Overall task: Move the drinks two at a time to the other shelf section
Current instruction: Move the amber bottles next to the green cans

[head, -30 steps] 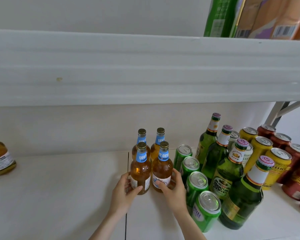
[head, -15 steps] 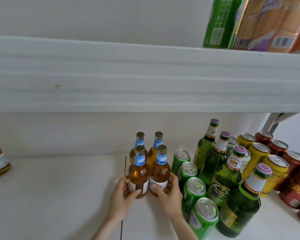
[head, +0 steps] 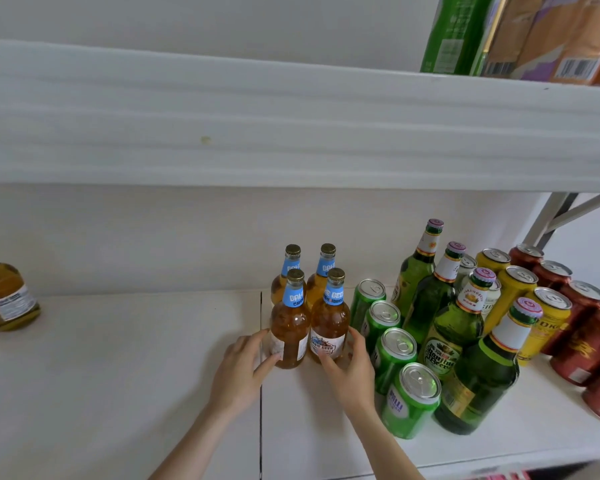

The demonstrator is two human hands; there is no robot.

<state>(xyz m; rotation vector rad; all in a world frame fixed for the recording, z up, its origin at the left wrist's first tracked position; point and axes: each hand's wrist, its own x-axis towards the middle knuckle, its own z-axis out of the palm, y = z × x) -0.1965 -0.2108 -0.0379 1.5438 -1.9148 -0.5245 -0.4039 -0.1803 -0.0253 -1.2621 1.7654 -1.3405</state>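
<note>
Several amber bottles with blue neck labels stand just right of the seam (head: 261, 393) between two white shelf sections. My left hand (head: 240, 370) wraps the base of the front left amber bottle (head: 289, 332). My right hand (head: 352, 368) wraps the base of the front right amber bottle (head: 329, 329). Both bottles stand upright on the shelf. Two more amber bottles (head: 321, 271) stand directly behind them. On the left section, at the far left edge, stands another amber bottle (head: 6, 299).
Green cans (head: 392, 355) crowd close to my right hand, then green glass bottles (head: 461, 327), yellow cans (head: 520, 289) and red cans (head: 582, 327) further right. A white upper shelf (head: 291, 133) hangs low overhead with cartons (head: 534, 32) on it.
Both hands stay closed around the two front amber bottles. The view has shifted slightly; the bottles keep their place by the seam.
</note>
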